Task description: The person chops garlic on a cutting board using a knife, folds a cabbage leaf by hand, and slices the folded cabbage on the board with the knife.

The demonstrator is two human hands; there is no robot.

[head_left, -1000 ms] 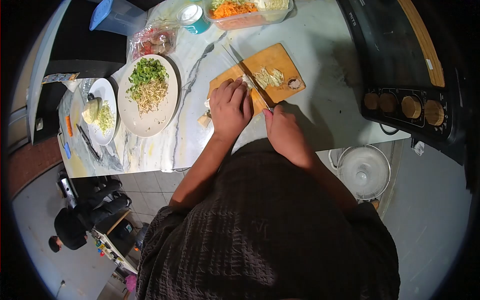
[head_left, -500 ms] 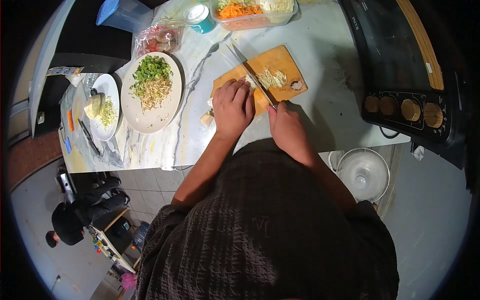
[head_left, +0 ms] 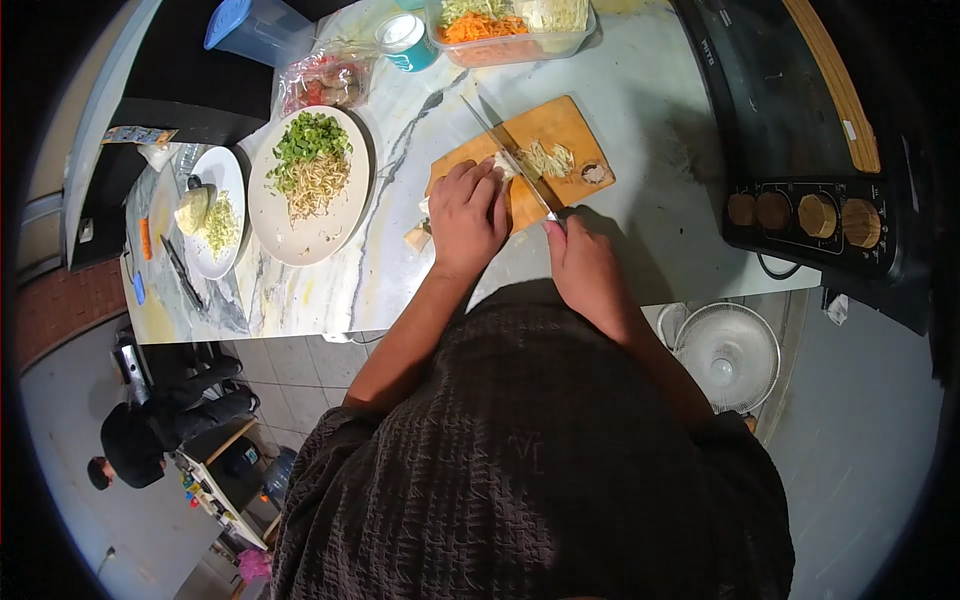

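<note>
A wooden cutting board point(head_left: 530, 208) lies at an angle on the counter before me. My right hand point(head_left: 588, 262) is closed around the handle of a kitchen knife point(head_left: 512, 155), whose long blade crosses the board and points to the far left. Beside the blade, the bent fingers of my left hand point(head_left: 468, 215) press on a pale vegetable piece point(head_left: 503, 165); mostly covered, its kind is unclear. Pale cut shreds point(head_left: 547, 160) lie on the board right of the blade. Another pale chunk point(head_left: 417, 237) sits by my left wrist.
Left are a plate of greens and sprouts point(head_left: 305, 235), a smaller white plate point(head_left: 208, 262), another knife point(head_left: 180, 272) and a carrot point(head_left: 145, 240). A vegetable container point(head_left: 510, 50) and tub point(head_left: 407, 45) stand behind. An oven point(head_left: 800, 190) is right. A person point(head_left: 140, 440) is at lower left.
My right hand and the knife have shifted slightly right and toward me. My left hand stays on the vegetable piece. The whole view has moved a little.
</note>
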